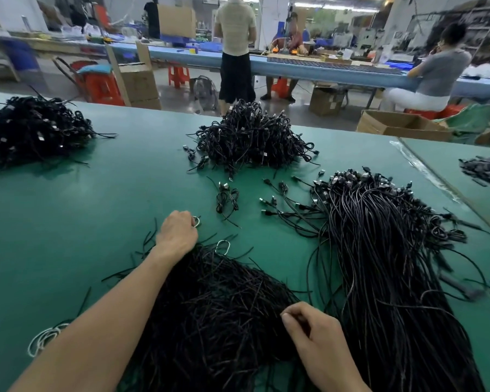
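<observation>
**Two hands at a heap of black ties on a green bench**

At the upper left of the frame, a tangled mound of coiled black cables point(31, 131) sits close to the far edge of the green matted table point(82, 207). Below it is a broad stretch of bare mat, the widest open room, reaching down to a thin white cord loop point(44, 339) at the lower left.

The left hand point(177, 233), left of centre, has its fingers curled round a small silvery loop point(196, 221) at its fingertips, just above the mat. An oval metal ring point(223, 246) lies just right of the wrist. Under the forearm and filling the bottom centre is a heap of thin black wire ties point(210, 306).

Above, at upper centre, a second mound of coiled black cables point(252, 137) stands near the far table edge. A narrow bare strip separates it from one tied black cable bundle point(227, 199).

The right hand point(314, 335), at the lower centre-right, rests on the tie heap with fingers curled and thumb against forefinger. I cannot tell whether it pinches a tie.

To its right, a long sheaf of straight black cables with plug ends point(379, 236) runs to the bottom edge. A taped seam point(425, 171) crosses the table at the right. Beyond the seam lies a small flat pile of black cables point(484, 169).

Pale tags on the cables are too small to read.
</observation>
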`<state>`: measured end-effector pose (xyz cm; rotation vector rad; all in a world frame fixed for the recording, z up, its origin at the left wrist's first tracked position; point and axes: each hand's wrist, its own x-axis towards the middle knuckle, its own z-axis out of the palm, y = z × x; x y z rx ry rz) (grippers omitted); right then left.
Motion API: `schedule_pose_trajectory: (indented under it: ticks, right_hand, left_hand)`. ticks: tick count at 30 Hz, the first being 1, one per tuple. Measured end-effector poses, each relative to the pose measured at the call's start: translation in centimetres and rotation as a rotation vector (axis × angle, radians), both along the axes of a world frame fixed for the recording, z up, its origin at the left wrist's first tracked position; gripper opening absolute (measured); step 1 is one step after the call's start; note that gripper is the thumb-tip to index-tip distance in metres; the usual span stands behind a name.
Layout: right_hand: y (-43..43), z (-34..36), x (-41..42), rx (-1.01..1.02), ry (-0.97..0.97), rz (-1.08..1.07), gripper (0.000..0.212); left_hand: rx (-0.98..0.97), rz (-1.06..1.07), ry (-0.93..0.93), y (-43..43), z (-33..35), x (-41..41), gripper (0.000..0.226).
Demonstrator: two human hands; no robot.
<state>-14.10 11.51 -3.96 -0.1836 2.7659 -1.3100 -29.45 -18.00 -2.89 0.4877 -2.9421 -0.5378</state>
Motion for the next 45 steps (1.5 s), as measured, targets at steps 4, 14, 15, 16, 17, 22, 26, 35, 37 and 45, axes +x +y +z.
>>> schedule_pose_trajectory:
  ticks: [4,14,15,16,17,22,26,35,37,45]
  right_hand:
    - [0.1,0.0,0.0,-0.013,0.014,-0.004,0.017]
    - [-0.1,0.2,0.0,0.01,0.018,-0.005,0.017]
    - [-0.1,0.2,0.0,0.014,0.017,-0.006,0.017]
    - [-0.1,0.2,0.1,0.017,0.018,-0.006,0.017]
    - [-0.1,0.2,0.1,0.018,0.021,-0.004,0.017]
    - [-0.2,0.2,0.1,0.01,0.037,-0.002,0.016]
    - [-0.2,0.1,0.2,0.005,0.029,-0.012,0.015]
    - [-0.2,0.1,0.3,0.0,0.016,-0.01,0.016]
    - [-0.2,0.0,0.2,0.001,0.016,-0.01,0.016]
    - [-0.1,-0.1,0.3,0.03,0.055,0.009,0.015]
  left_hand:
    - [0.01,-0.006,0.055,-0.4,0.1,0.4,0.021]
    - [-0.118,-0.02,-0.059,-1.2,0.7,0.1,0.022]
    - [-0.143,-0.039,-0.092,-1.2,0.8,0.1,0.025]
    - [-0.161,-0.061,-0.112,-1.2,0.9,0.0,0.027]
    - [-0.168,-0.075,-0.113,-1.2,0.9,0.0,0.027]
    - [-0.15,-0.176,0.228,-0.4,1.5,0.6,0.019]
    - [-0.106,-0.393,0.422,1.7,2.4,1.7,0.013]
    - [-0.084,-0.371,0.18,3.9,1.1,1.8,0.027]
    - [-0.048,-0.339,0.13,4.0,1.0,1.5,0.026]
    - [0.127,-0.301,0.063,3.8,0.6,1.4,0.011]
